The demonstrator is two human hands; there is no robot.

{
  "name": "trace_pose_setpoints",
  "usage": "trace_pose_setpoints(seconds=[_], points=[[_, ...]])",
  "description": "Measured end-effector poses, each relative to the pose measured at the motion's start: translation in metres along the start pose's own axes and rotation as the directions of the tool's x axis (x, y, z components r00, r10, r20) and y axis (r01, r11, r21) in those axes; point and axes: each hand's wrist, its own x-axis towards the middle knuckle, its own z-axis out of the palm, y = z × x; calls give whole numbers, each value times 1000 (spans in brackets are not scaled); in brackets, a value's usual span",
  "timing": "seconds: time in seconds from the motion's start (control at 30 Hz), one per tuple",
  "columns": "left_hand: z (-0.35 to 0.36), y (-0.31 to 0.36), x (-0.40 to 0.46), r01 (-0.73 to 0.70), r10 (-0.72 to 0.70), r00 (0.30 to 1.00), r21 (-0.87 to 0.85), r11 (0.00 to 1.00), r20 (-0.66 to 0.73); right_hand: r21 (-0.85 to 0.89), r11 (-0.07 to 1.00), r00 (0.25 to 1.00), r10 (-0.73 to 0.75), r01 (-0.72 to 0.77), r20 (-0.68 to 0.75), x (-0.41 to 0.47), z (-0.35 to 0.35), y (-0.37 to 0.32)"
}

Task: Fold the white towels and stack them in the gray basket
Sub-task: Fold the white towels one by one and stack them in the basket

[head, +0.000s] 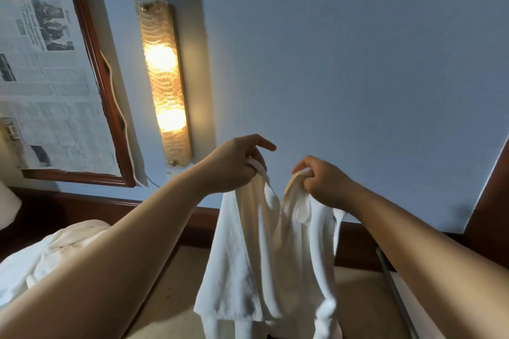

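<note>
From the head camera, the person holds one white towel (264,261) up in the air in front of a pale blue wall (344,63). The left hand (234,165) pinches the upper edge of the towel at its left top corner; the index finger points out straight while the other fingers curl on the cloth. The right hand (322,181) grips the other part of the top edge, with the fingers curled round a bunched fold of it. The two hands are near each other, so the towel sags between them and hangs down in long folds below both hands.

To the left of the towel, and lower, a heap of white cloth (46,259) lies on a surface; it is maybe more towels, but the view there is dim and partly covered by the left forearm. Above the towel and to its left, a lit wall lamp (165,82) glows on the wall. Further left of the towel hangs a wooden frame (93,69) with newspaper pages inside. Behind the towel, a dark wooden ledge (355,245) runs along the foot of the wall.
</note>
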Motion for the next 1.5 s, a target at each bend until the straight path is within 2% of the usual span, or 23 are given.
trace_pose_setpoints(seconds=[0.07,0.13,0.2,0.33,0.47,0.53,0.67,0.83,0.97,1.13,1.3,1.4,1.5], points=[[3,4,0,-66,67,996,11,998,-55,107,994,989,-29,14,144,-6,5,-10],[4,6,0,-104,106,988,24,994,-115,140,988,970,-101,70,223,-13,10,-17],[5,5,1,-83,88,981,33,996,-172,156,982,959,-142,106,244,-16,15,-24],[8,-4,3,-2,13,967,41,999,-255,140,985,958,-135,102,252,-19,27,-30],[9,-12,7,43,-21,949,62,997,-315,-70,995,991,-69,77,113,-17,34,-34],[9,-14,8,38,-11,944,74,997,-331,-191,976,994,-98,104,40,-14,38,-35],[12,-14,11,23,-5,945,50,998,-326,-174,980,994,-106,98,-38,-12,41,-35],[14,-10,14,20,-1,946,57,998,-324,-266,947,971,-215,182,-103,-14,34,-33],[13,-28,6,69,-57,950,27,997,-306,-255,964,973,-127,75,-195,-10,10,-23],[50,-74,-17,82,-54,984,163,983,-168,-305,952,971,-99,29,-216,-11,-7,-16],[78,-113,-48,289,-282,934,-4,957,-219,-294,946,950,36,-132,-311,-9,-25,2],[80,-143,-67,358,-345,888,-16,934,-303,-256,941,925,120,-222,-361,-8,-43,20],[74,-161,-76,418,-410,845,-55,907,-342,-246,936,921,154,-252,-358,-9,-51,32]])
